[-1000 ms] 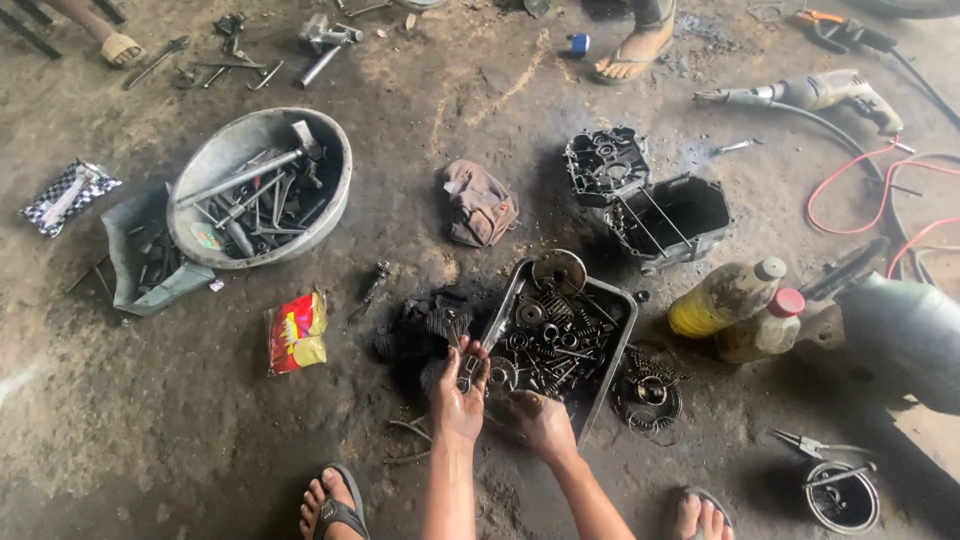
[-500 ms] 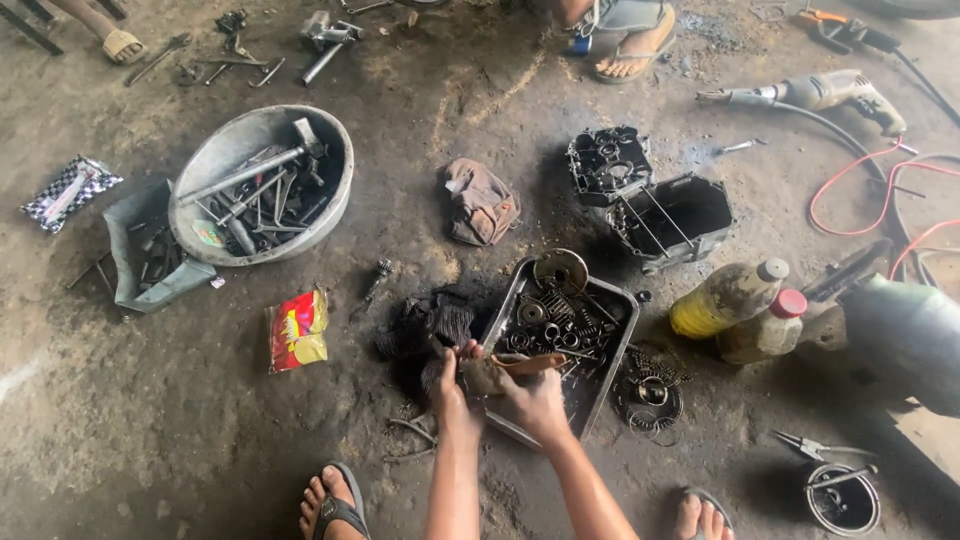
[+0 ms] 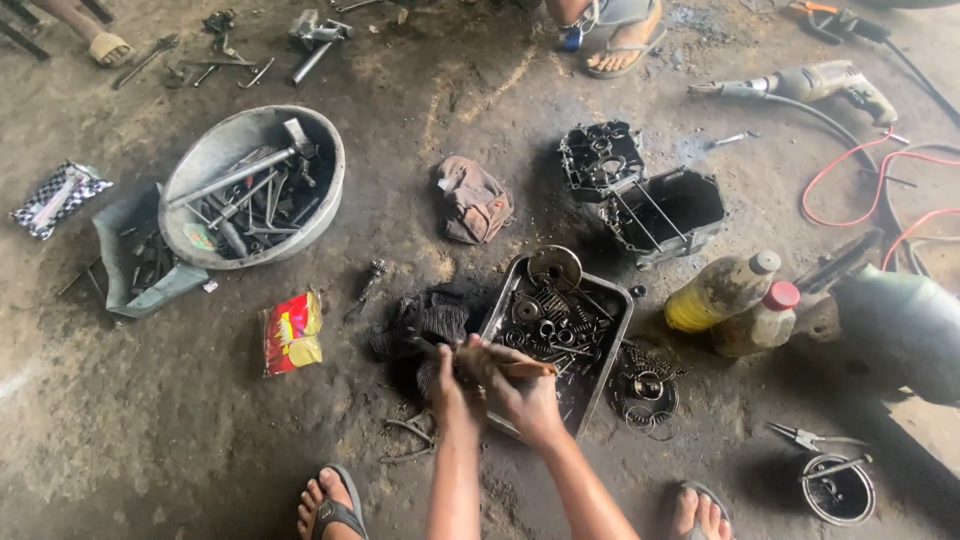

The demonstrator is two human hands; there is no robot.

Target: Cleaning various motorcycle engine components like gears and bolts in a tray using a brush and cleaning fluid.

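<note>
Our left hand [image 3: 452, 385] and right hand [image 3: 520, 392] meet over the near left corner of the metal tray [image 3: 612, 345], which sits on the concrete floor [image 3: 400, 150], not on any bench. The right hand's fingers are closed around a brush [image 3: 500, 366] with a wooden handle; the handle pokes out toward the tray. The left hand's fingers are curled on something small and dark against the brush, but we cannot tell what it is, as the hands hide it.

What could go wrong, as we judge it: the piece is greasy and small, so it could slip out of our left hand and drop among the springs and gears [image 3: 548, 322] in the tray, where it would be hard to find again. The tray's corner lies just under our wrists, and a careless push could tip loose parts onto the floor. The plastic bottles [image 3: 735, 295] stand near the far side of the tray, close enough to knock over.

The brush looks worn, its wood pale brown and its bristle end hidden. Dark rags [image 3: 425, 322] lie just left of the tray, touching its edge
</note>
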